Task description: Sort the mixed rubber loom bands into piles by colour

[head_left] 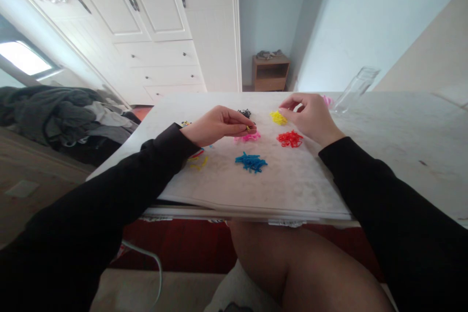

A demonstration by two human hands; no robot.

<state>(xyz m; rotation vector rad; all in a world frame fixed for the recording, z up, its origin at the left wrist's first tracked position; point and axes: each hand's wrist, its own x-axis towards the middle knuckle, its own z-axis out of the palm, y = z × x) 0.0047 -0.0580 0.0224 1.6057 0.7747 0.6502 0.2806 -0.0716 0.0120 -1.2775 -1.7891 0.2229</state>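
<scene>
My left hand is closed in a pinch over the table, with a small yellow rubber band at its fingertips. Below those fingers is a pink pile of rubber bands, partly covered, and a black pile lies just behind. The fingertips of my right hand are drawn together at the right edge of a yellow pile; what they grip is hidden. A red pile sits in front of that hand, and a blue pile lies nearer to me.
Mixed loose bands lie by my left sleeve. A clear glass bottle stands on the table behind my right hand, with something pink beside it. Clothes are heaped at left; a white wardrobe stands behind.
</scene>
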